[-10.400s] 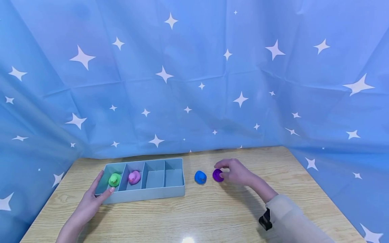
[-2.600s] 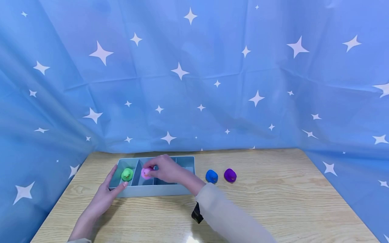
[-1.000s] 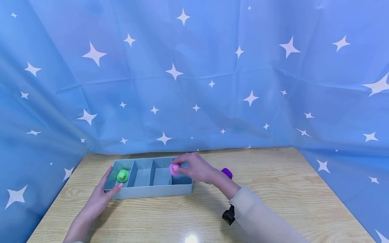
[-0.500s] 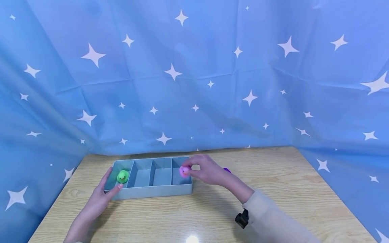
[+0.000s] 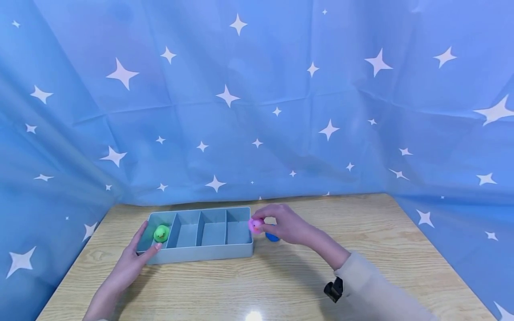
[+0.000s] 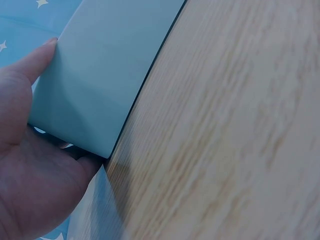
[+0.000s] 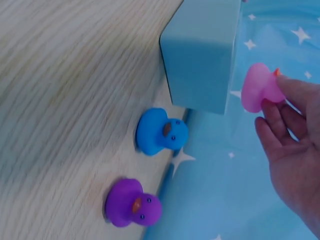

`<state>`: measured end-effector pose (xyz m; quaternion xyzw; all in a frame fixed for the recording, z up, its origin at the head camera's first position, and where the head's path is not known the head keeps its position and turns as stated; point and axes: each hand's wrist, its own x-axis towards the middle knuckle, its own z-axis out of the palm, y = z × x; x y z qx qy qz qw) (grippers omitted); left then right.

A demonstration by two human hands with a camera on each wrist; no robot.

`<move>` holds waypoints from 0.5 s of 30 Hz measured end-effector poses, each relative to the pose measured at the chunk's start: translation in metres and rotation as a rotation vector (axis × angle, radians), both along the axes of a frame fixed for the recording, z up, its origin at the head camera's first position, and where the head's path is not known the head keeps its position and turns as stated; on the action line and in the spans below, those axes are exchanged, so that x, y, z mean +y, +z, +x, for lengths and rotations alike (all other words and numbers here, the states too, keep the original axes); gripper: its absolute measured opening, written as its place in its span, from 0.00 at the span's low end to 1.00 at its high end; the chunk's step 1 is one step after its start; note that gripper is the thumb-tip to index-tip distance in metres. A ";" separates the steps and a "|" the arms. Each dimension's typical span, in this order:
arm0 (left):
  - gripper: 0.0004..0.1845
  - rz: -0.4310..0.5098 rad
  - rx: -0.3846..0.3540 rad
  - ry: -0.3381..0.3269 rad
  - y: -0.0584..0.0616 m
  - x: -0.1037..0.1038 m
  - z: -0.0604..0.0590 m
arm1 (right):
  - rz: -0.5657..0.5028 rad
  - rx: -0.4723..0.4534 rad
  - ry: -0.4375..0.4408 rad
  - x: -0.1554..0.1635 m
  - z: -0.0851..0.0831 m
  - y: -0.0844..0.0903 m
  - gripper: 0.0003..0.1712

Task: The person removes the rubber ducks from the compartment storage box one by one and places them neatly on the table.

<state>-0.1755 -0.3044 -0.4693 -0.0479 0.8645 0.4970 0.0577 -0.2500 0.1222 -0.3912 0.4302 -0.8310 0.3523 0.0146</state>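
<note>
While the left hand (image 5: 129,262) rests on the box (image 5: 201,254), right hand (image 5: 287,225): thumb and fingertips nearly together, pinching the pink duck (image 5: 254,226).
Pink duck: centre of head frame, by the box's right end; apart from it in right wrist view.
Left hand: spread wide, fingers fairly straight; thumb at front rim.
Green duck (image 5: 161,233): leftmost compartment.
Blue duck (image 7: 154,132): on table (image 5: 241,285), partly behind right hand in head view.
Purple duck (image 7: 124,202): near blue duck, lower left of right wrist frame.
</note>
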 end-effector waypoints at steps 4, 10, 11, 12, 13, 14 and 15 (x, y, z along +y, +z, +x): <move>0.51 0.003 -0.003 -0.001 0.001 0.000 0.001 | -0.004 -0.005 -0.014 0.007 -0.001 0.001 0.13; 0.52 0.011 -0.008 -0.006 0.002 0.001 0.003 | 0.007 0.018 -0.028 0.017 0.000 0.002 0.14; 0.52 0.012 -0.009 -0.007 0.001 0.001 0.003 | 0.014 0.019 -0.034 0.019 0.001 0.003 0.14; 0.52 0.012 -0.009 -0.007 0.001 0.001 0.003 | 0.020 0.020 -0.041 0.020 0.001 0.003 0.14; 0.52 0.011 -0.009 -0.007 0.001 0.001 0.003 | 0.028 0.020 -0.044 0.022 0.000 0.003 0.14; 0.52 0.008 -0.009 -0.007 0.002 0.001 0.003 | 0.034 0.021 -0.046 0.024 0.000 0.002 0.14; 0.52 0.008 -0.010 -0.006 0.002 0.001 0.002 | 0.041 0.020 -0.050 0.026 0.000 0.001 0.14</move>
